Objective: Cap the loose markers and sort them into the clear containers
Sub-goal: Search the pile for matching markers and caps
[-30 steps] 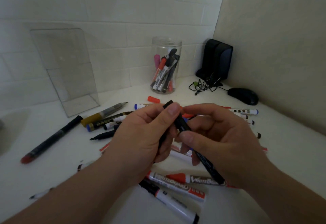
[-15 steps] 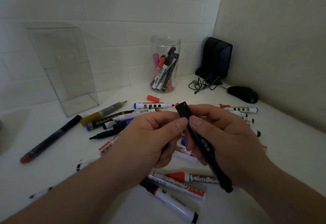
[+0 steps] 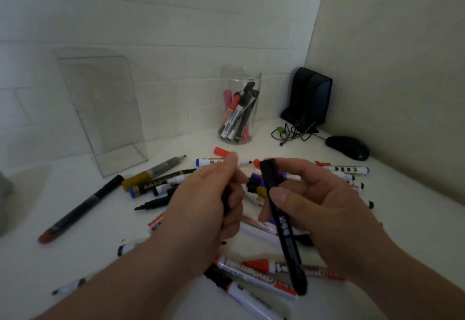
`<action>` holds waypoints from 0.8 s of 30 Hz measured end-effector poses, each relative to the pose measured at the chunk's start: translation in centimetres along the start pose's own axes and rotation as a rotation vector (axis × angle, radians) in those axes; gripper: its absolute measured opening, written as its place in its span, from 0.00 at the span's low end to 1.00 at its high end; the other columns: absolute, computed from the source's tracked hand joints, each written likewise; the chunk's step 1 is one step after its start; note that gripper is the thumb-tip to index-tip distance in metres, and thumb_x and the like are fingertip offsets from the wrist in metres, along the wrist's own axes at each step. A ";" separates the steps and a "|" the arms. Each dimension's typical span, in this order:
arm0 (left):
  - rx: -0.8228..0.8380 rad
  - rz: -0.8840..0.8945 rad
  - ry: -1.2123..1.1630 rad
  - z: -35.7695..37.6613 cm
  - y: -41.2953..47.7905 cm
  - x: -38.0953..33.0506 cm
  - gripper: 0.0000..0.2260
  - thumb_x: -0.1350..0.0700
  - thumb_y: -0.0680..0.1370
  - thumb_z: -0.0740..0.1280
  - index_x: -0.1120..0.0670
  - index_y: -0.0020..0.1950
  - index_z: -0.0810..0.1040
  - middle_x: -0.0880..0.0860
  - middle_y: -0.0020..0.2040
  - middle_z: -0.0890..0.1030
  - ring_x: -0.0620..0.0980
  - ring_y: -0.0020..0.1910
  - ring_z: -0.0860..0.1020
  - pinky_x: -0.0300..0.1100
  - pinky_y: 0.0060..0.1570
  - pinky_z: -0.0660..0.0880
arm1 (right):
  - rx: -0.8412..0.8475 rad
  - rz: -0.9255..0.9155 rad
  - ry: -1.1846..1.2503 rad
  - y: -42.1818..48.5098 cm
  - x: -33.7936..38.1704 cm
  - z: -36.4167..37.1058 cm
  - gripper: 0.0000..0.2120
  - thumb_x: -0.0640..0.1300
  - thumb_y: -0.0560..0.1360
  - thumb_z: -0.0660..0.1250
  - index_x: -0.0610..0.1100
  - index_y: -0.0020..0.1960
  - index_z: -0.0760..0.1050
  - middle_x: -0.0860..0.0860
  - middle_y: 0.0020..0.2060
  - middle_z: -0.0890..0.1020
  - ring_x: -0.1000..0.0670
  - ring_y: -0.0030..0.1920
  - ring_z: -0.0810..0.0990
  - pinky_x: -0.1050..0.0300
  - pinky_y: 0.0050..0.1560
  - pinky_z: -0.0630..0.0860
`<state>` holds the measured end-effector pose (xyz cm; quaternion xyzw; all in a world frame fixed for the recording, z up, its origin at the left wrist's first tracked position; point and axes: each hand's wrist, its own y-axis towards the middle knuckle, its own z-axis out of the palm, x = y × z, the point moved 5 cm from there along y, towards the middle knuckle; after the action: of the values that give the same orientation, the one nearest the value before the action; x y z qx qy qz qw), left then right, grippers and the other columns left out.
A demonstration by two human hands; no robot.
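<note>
My right hand point(image 3: 324, 209) grips a long black capped marker point(image 3: 283, 221) by its upper half, its cap end pointing away from me. My left hand point(image 3: 201, 209) is just to its left, apart from that marker, with its fingers curled round a black object point(image 3: 225, 200) that is mostly hidden in the palm. Several loose markers point(image 3: 161, 176) lie scattered on the white table beneath and around both hands. A round clear jar point(image 3: 241, 74) at the back holds several markers. A rectangular clear container point(image 3: 100, 108) stands at the back left with nothing in it.
A loose red cap point(image 3: 221, 151) lies in front of the jar. A black speaker point(image 3: 310, 98), a tangled cable point(image 3: 292, 130) and a black mouse point(image 3: 348, 147) sit in the back right corner. A long black pen with a red end point(image 3: 80, 207) lies at the left.
My left hand has come off the top of the black marker and moved a little to the left. My right hand keeps the marker and has turned it more upright.
</note>
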<state>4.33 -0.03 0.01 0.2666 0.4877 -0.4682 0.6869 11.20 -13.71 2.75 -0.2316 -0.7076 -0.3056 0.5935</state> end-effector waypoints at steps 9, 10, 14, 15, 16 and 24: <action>-0.176 -0.093 -0.534 -2.0 0.6 -1.9 0.07 0.70 0.74 0.56 0.59 0.43 0.69 0.58 0.38 0.70 0.51 0.33 0.68 0.42 0.33 0.66 | -0.193 -0.225 -0.261 2.7 7.0 1.3 0.16 0.38 0.77 0.68 0.55 0.59 0.72 0.45 0.39 0.86 0.44 0.27 0.80 0.54 0.28 0.79; -0.180 -0.101 -0.506 -2.1 0.7 -2.1 0.09 0.71 0.76 0.56 0.60 0.42 0.70 0.59 0.38 0.71 0.53 0.34 0.69 0.43 0.34 0.66 | -0.245 -0.273 -0.285 3.9 8.3 1.2 0.15 0.38 0.77 0.69 0.54 0.58 0.71 0.46 0.39 0.86 0.44 0.29 0.82 0.53 0.30 0.81; -0.235 -0.110 -0.472 -3.0 1.4 -1.9 0.08 0.72 0.80 0.59 0.65 0.54 0.76 0.65 0.47 0.78 0.56 0.42 0.78 0.43 0.39 0.76 | -0.479 -0.406 -0.310 10.7 12.4 -0.3 0.12 0.36 0.78 0.69 0.47 0.56 0.70 0.43 0.40 0.85 0.46 0.33 0.85 0.49 0.38 0.84; -0.242 -0.111 -0.473 -3.1 1.6 -1.8 0.08 0.71 0.81 0.59 0.65 0.56 0.76 0.65 0.46 0.79 0.56 0.43 0.78 0.43 0.39 0.77 | -0.526 -0.433 -0.324 12.5 13.1 -0.7 0.10 0.36 0.78 0.68 0.46 0.55 0.70 0.43 0.41 0.84 0.46 0.33 0.86 0.47 0.40 0.85; -0.246 -0.115 -0.471 -3.2 1.7 -1.7 0.08 0.70 0.82 0.59 0.65 0.56 0.76 0.64 0.45 0.80 0.55 0.42 0.79 0.43 0.40 0.77 | -0.563 -0.458 -0.326 14.2 13.7 -1.1 0.09 0.36 0.78 0.67 0.47 0.53 0.70 0.42 0.43 0.83 0.47 0.33 0.86 0.46 0.41 0.84; -0.259 -0.132 -0.547 -3.9 2.1 -1.3 0.06 0.62 0.81 0.66 0.63 0.56 0.78 0.60 0.42 0.81 0.50 0.35 0.78 0.40 0.34 0.78 | -0.586 -0.236 -0.460 24.7 11.0 -1.9 0.05 0.38 0.76 0.66 0.44 0.51 0.77 0.44 0.43 0.84 0.46 0.36 0.86 0.47 0.43 0.85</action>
<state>4.47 4.50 -0.44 0.0087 0.3565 -0.5002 0.7891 27.49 1.98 17.61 -0.3709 -0.7267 -0.5010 0.2887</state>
